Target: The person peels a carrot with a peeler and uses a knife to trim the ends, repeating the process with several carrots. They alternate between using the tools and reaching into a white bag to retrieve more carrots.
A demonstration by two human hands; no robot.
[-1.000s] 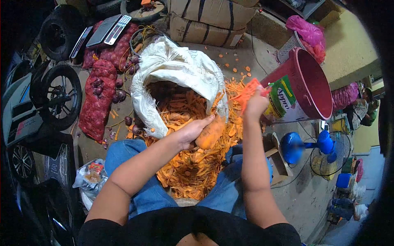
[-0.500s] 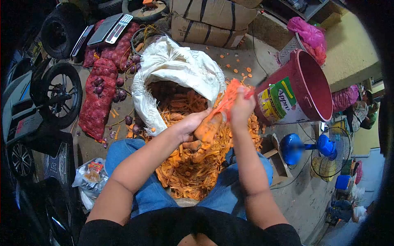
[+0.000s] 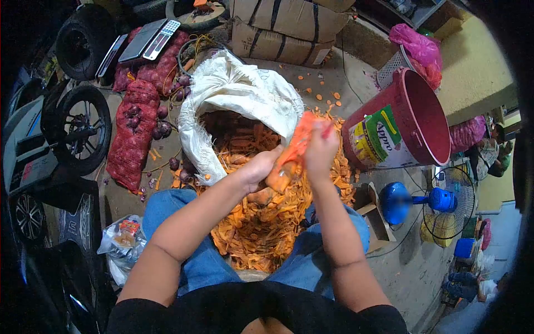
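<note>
My left hand is closed around the near part of a large carrot, which tilts up and away to the right. The carrot's far end is bright orange and bare of skin, while its near end looks duller and browner. In my right hand, closed and slightly blurred, is a small red-handled tool held against the carrot's right side; its blade is mostly hidden. Beneath both hands lies a heap of orange peelings between my knees. An open white woven sack with carrots inside stands just beyond.
A red bucket stands at right, with a blue fan nearer me. Red net bags of onions, a scale and a motor scooter are at left. Taped cartons sit behind the sack. Carrot slices dot the floor.
My right hand has come slightly down and nearer along the carrot. The carrot's far end has shifted a little to the left. My left hand keeps its hold.
</note>
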